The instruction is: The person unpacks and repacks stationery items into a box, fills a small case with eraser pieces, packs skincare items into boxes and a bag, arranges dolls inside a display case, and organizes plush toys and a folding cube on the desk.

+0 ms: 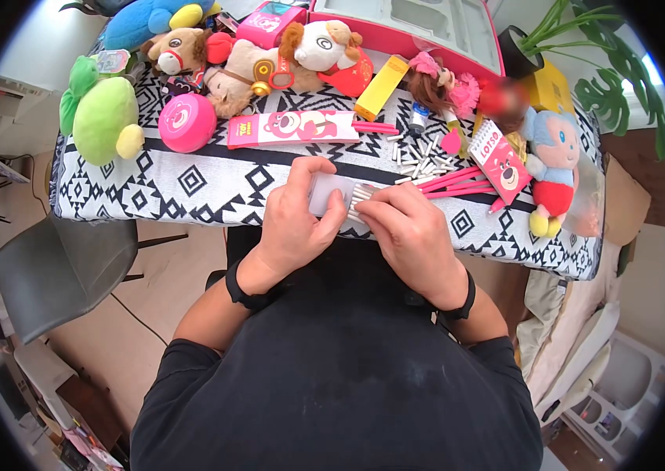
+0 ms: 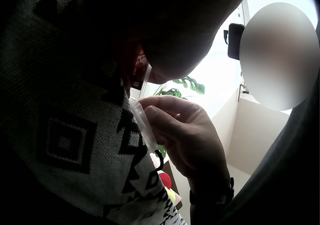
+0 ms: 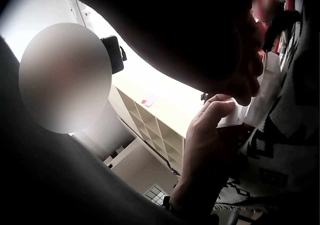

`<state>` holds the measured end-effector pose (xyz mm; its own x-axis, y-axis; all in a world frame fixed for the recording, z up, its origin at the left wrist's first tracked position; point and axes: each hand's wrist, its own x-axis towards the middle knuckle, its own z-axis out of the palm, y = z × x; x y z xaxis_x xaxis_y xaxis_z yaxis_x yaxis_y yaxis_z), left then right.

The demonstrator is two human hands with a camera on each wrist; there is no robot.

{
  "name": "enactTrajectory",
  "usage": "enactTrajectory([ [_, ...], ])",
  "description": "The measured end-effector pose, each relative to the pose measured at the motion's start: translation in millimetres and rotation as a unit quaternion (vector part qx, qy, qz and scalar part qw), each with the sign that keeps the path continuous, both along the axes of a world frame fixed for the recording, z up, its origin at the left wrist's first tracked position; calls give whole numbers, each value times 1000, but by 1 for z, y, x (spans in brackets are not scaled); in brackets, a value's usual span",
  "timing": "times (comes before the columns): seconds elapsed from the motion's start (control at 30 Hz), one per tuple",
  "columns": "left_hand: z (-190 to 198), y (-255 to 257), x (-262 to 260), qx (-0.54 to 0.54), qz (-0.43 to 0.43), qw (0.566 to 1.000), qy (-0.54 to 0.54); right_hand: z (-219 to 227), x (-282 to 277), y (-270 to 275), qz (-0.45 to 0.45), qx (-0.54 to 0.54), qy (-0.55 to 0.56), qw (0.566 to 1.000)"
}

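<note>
In the head view the left hand (image 1: 295,222) grips a small translucent box (image 1: 321,193), thumb on top of it, near the table's front edge. White short sticks (image 1: 361,194) lie at the box's right end, where the fingertips of the right hand (image 1: 409,235) pinch at them. The left wrist view shows the right hand (image 2: 187,135) with finger and thumb at the clear plastic (image 2: 143,124). In the right wrist view the left hand (image 3: 207,135) holds the box (image 3: 232,116). A loose pile of white sticks (image 1: 425,161) lies just beyond the right hand.
Pink pens (image 1: 458,182) and a pink notepad (image 1: 503,163) lie to the right. Behind are a pink-and-white pack (image 1: 293,128), a round pink case (image 1: 187,122), a yellow box (image 1: 382,86) and several plush toys. A grey chair (image 1: 65,263) stands at the left.
</note>
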<state>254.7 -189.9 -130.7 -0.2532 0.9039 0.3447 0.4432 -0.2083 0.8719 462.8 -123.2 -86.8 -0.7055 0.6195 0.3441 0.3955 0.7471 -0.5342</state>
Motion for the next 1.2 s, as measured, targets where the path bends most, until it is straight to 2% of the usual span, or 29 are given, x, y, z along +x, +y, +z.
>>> enactTrajectory([
  [0.1, 1, 0, 0, -6, 1, 1000, -1, 4, 4, 8, -2, 2, 34, 999],
  [0.17, 2, 0, 0, -14, 2, 1000, -4, 11, 12, 24, -62, 34, 23, 997],
  [0.2, 1, 0, 0, -10, 4, 1000, -3, 10, 16, 34, -63, 34, 23, 997],
  [0.27, 2, 0, 1, -4, 3, 1000, -2, 6, 24, 52, -111, 90, -16, 990],
  [0.37, 3, 0, 1, -15, 2, 1000, -4, 0, 28, 59, -145, 56, -61, 986],
  [0.53, 3, 0, 1, -7, 5, 1000, -5, -3, 20, 62, -149, 93, -88, 980],
  [0.83, 2, -1, 0, -20, 3, 1000, -6, 0, 13, 64, -146, 56, -102, 982],
  [1.0, 0, 0, 0, -5, 4, 1000, -7, -1, 16, 60, -93, 51, -78, 991],
  [1.2, 0, 0, 0, -4, 0, 1000, -4, 2, 16, 64, -116, 41, -113, 986],
])
